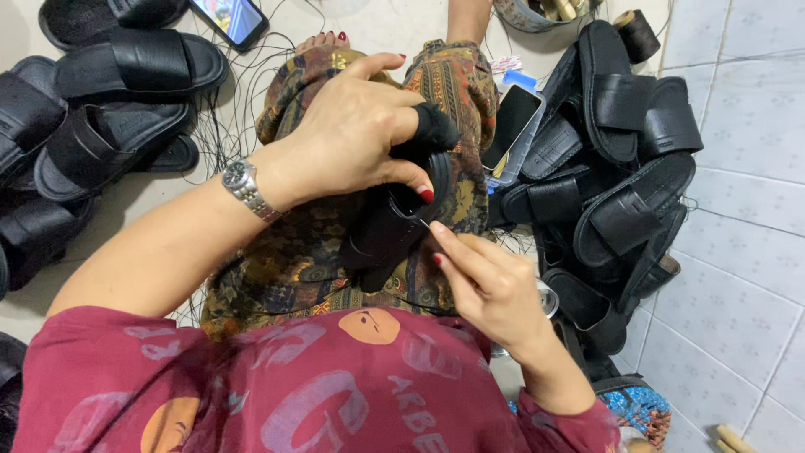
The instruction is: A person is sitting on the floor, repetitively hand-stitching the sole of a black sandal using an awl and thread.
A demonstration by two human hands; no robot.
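**Black sandal on my lap, needle at its edge**

I sit on the floor with a black sandal point(394, 220) resting on my lap, over my patterned trousers point(293, 252). My left hand point(356, 134) comes down on it from above and my fingers are closed around its upper end; a black cap covers one fingertip point(433, 126), and my thumb presses against the sandal's side. A silver wristwatch point(243, 186) sits on that wrist.

My right hand point(490, 281) is just beside the sandal's lower right edge. Its thumb and forefinger are pinched together on a thin needle point(426, 224), whose tip touches the sandal. Whether thread runs from it I cannot tell.

To my right lies a heap of black sandals point(620, 168) on the tiled floor point(746, 252), with a dark phone point(511, 126) in a blue-edged tray near my knee. To my left are more black sandals point(109, 109), with loose black thread point(226, 117) strewn beside them. A second phone point(231, 18) with a lit screen lies near the top, and a spool of dark thread point(637, 35) stands at the upper right.
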